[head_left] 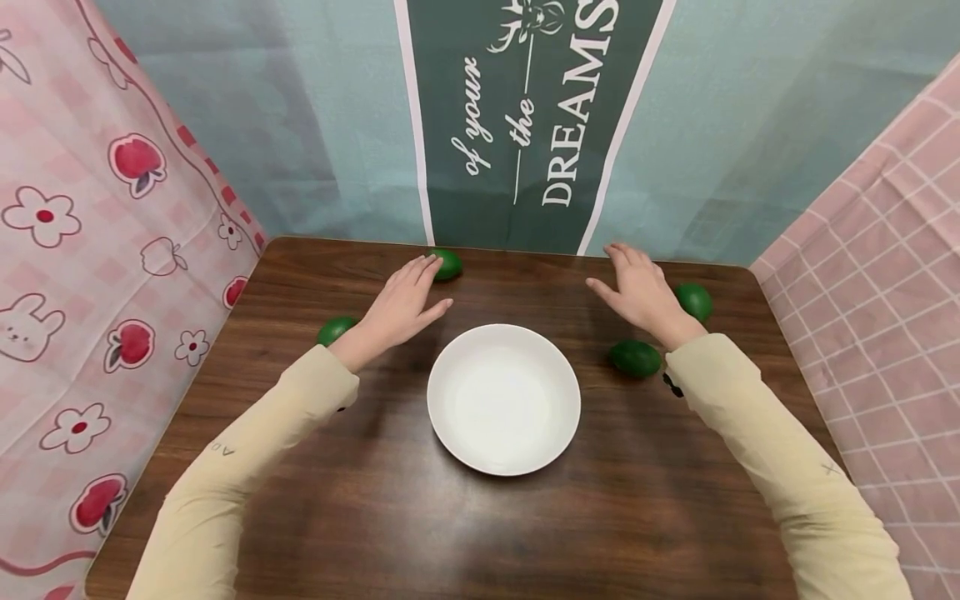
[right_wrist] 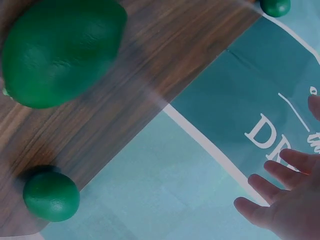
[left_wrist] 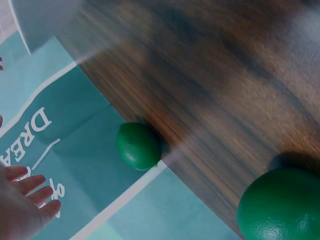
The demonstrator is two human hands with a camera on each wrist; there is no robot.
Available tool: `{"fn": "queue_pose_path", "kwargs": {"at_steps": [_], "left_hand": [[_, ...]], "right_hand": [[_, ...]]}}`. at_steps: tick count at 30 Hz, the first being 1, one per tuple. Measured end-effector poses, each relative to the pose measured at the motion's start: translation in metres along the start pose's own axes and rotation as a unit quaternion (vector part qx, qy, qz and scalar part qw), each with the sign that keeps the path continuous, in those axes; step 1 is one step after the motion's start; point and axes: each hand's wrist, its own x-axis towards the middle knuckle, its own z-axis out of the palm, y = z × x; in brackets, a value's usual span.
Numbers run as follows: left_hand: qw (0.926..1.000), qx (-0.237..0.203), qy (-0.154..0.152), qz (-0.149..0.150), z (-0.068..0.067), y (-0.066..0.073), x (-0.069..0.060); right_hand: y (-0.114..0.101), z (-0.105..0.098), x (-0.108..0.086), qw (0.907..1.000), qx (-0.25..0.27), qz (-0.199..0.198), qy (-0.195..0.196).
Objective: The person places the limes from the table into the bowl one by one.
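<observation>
Both hands hover above the wooden table with fingers extended and nothing in them. My left hand (head_left: 399, 305) is left of a white bowl (head_left: 504, 400), its fingertips overlapping a green fruit (head_left: 446, 264) at the back edge in the head view; another green fruit (head_left: 335, 330) lies by its wrist. My right hand (head_left: 641, 293) is behind and right of the bowl, near a green fruit (head_left: 693, 301) and a darker one (head_left: 634, 358). In the left wrist view, the left hand (left_wrist: 22, 205) appears beside a fruit (left_wrist: 139, 146); the right wrist view shows the right hand (right_wrist: 287, 195) with spread fingers.
The brown table (head_left: 450, 533) ends at a blue-green cloth (head_left: 337, 125) with lettering behind it. A pink patterned cloth (head_left: 90, 275) hangs at the left and a pink checked one (head_left: 885, 333) at the right.
</observation>
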Motion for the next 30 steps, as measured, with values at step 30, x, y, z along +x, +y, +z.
{"fn": "queue_pose_path", "kwargs": {"at_steps": [30], "left_hand": [[0.9953, -0.084, -0.01, 0.046, 0.005, 0.031, -0.043]], "right_hand": [[0.005, 0.009, -0.031, 0.9983, -0.037, -0.03, -0.032]]}}
